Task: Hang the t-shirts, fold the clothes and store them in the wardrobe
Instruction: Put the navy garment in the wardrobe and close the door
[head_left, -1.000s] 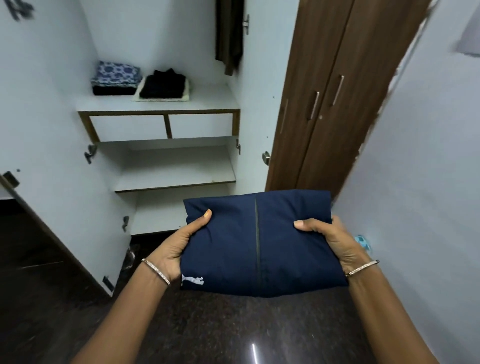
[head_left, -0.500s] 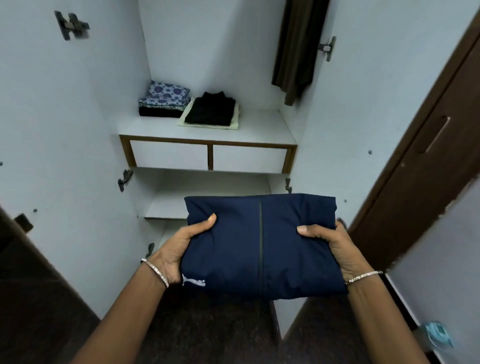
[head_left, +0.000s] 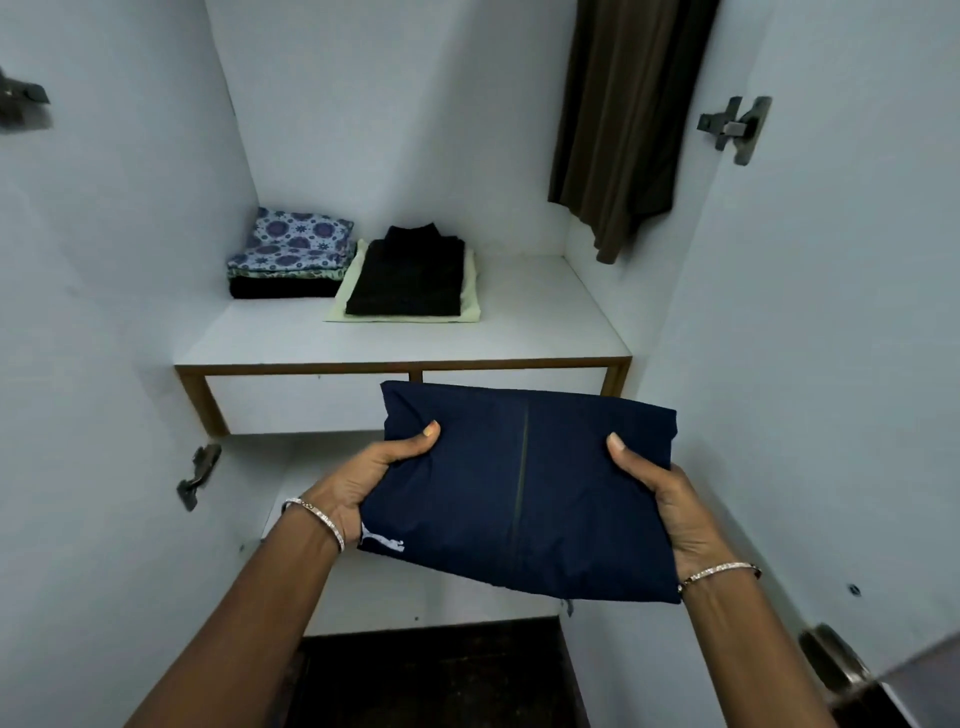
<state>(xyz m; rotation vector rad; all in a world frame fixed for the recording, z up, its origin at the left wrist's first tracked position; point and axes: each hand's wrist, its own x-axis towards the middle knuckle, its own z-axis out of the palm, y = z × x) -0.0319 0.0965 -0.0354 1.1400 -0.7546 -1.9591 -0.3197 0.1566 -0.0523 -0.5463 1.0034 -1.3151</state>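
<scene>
I hold a folded navy garment (head_left: 524, 488) flat in front of the open wardrobe, below the front edge of its upper shelf (head_left: 545, 312). My left hand (head_left: 363, 483) grips the garment's left edge, thumb on top. My right hand (head_left: 670, 509) grips the right edge the same way. On the shelf sit a stack topped by a blue floral cloth (head_left: 293, 249) and, beside it, a folded black garment (head_left: 410, 275) on a cream one. The shelf's right half is bare.
A dark brown garment (head_left: 618, 119) hangs at the upper right inside the wardrobe. Two drawer fronts (head_left: 306, 402) lie under the shelf, with a lower shelf (head_left: 311, 467) beneath. White wardrobe doors stand open on both sides, with hinges (head_left: 735, 127). Dark floor below.
I have stepped closer to the wardrobe, so the shelf looms larger and nearer. The navy garment has risen towards the upper shelf, still held by both hands.
</scene>
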